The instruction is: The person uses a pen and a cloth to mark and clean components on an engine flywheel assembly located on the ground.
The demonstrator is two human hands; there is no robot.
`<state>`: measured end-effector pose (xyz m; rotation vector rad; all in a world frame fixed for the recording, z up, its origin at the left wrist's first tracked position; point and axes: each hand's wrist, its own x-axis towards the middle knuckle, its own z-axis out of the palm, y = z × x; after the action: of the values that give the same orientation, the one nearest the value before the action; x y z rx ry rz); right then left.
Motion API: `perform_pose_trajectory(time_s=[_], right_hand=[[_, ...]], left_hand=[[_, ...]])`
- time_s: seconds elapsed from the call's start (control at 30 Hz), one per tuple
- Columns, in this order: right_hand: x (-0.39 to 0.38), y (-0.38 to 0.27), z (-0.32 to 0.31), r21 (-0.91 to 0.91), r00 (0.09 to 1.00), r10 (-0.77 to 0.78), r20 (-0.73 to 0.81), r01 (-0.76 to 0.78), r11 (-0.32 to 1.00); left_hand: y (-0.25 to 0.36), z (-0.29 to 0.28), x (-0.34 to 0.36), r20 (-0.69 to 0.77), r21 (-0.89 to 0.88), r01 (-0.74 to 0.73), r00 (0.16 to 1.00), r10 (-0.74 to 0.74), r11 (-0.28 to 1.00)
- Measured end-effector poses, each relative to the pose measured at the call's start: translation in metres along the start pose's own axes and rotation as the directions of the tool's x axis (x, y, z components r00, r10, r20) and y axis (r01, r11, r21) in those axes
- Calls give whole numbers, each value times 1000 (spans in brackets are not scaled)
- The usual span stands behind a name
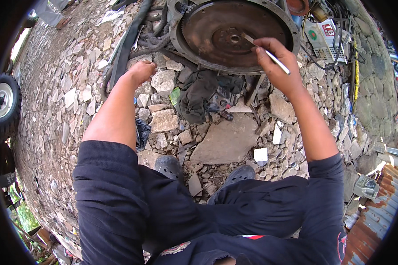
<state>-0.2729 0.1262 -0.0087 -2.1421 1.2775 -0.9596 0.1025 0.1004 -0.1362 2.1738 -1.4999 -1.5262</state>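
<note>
A large brown flywheel (208, 31) with a toothed rim sits in a grey metal housing (176, 33) at the top centre. My right hand (276, 59) pinches a slim white-handled tool (274, 60) over the flywheel's right side. The tool's brownish tip points at the hub (235, 39); whether it touches cannot be told. My left hand (142, 73) hangs over the rubble left of the housing, fingers curled in, with nothing visible in it. Next to it run a dark flat strip (130, 44) and black hoses (157, 46). A dark cloth (198, 95) lies below the flywheel.
Broken stones and tile pieces cover the ground, with a flat slab (225, 139) before my shoes (169, 168). Right of the flywheel lie a white box (325, 39), black cables and a yellow measuring tape (356, 75). A wheel (4, 100) stands far left; rusty corrugated sheet (376, 216) lies lower right.
</note>
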Motion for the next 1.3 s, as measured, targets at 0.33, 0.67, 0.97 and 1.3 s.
perform_pose_trajectory(time_s=[0.33, 0.67, 0.97, 1.3], right_hand=[[-13, 22, 7, -390, 921, -388, 31, 369, 844], [-11, 38, 16, -430, 940, -342, -8, 305, 849], [-21, 42, 48, -502, 937, -322, 133, 344, 793], [-10, 36, 51, -529, 961, -244, 131, 275, 802]], left_hand=[[-1, 4, 2, -12, -38, 27, 1000, -28, 999], [10, 5, -12, -43, -51, 84, 995, -86, 995], [3, 0, -11, -8, -57, 76, 997, -77, 995], [4, -1, -17, -11, -44, 76, 997, -76, 996]])
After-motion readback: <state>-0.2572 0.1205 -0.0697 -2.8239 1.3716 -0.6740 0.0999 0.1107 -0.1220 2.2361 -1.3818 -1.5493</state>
